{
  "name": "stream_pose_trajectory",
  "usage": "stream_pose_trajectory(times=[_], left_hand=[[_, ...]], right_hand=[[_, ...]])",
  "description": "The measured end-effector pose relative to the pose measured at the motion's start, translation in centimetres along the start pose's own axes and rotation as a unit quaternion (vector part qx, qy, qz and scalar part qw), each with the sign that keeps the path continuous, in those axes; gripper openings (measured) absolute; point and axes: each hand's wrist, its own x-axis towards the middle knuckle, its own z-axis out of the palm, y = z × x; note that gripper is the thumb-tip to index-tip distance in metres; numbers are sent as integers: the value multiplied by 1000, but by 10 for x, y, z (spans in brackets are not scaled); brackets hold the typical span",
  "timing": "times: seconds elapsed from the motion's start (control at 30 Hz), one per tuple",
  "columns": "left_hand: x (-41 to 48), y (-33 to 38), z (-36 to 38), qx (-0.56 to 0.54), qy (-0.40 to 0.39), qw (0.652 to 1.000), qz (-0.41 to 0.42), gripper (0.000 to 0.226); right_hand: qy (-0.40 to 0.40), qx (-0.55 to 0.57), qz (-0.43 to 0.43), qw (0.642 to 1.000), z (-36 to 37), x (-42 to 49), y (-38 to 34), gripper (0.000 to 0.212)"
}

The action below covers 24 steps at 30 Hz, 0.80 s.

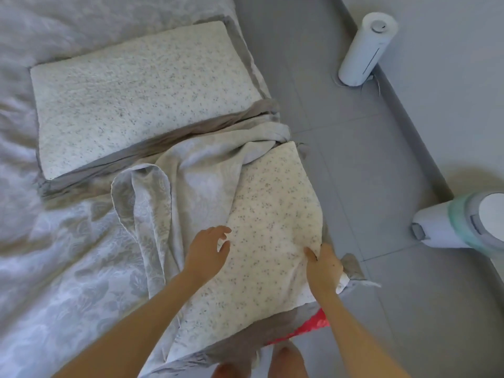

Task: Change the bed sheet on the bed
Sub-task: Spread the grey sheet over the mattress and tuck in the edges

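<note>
The left hand [207, 249] is open, its fingers spread and slightly bent, and it holds nothing. It sits over the left edge of the near pillow [272, 214]; whether it touches the fabric cannot be told. The right hand [324, 266] grips that pillow's right edge, thumb lying on top and the other fingers curled down over the side, mostly out of sight. Both bare forearms reach in from the bottom of the view.

The near pillow is cream with small grey speckles and lies at the bed's right side, its right edge at the mattress edge. A grey corner of cloth [351, 268] pokes out just beyond the right hand. Under the pillow's lower edge shows a strip of red patterned cloth [313, 323].

The bed sheet [68, 268], pale with a faint leaf pattern, covers the bed to the left, rumpled. A turned-over fold of it [147, 211] lies bunched against the near pillow's left side and top.

Further up the bed lies a second speckled pillow [141, 96], on a grey cover whose border shows around it.

Right of the bed is a grey tiled floor [354, 186]. A white cylindrical appliance [365, 47] stands by the wall, and a white and green appliance [469, 222] sits at the right edge.
</note>
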Motion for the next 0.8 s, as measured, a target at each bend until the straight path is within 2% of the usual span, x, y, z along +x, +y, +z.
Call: stream_pose_trajectory(times=[0.07,0.2,0.37,0.43,0.5,0.57,0.7,0.8], left_hand=[[2,12,-14,-1,9,1000,2,24],[6,54,-46,-1,14,1000,20,34],[8,120,-78,-51,22,997,48,44],[6,147,-89,-76,27,995,62,47],[5,175,-97,-93,28,992,74,51],[4,204,-109,-126,20,989,72,58],[30,248,-150,-263,-14,960,95,109],[41,271,-190,-350,-5,932,90,99]], right_hand=[[40,34,-52,997,-30,-13,-12,22],[79,48,-152,984,-95,-40,-46,36],[174,29,-232,957,-208,-46,-61,29],[233,8,-319,919,-259,-47,-70,28],[295,0,-408,864,-303,-56,-90,30],[328,3,-466,822,-339,-70,-118,25],[369,1,-538,758,-392,-96,-163,34],[382,18,-598,705,-427,-121,-206,34]])
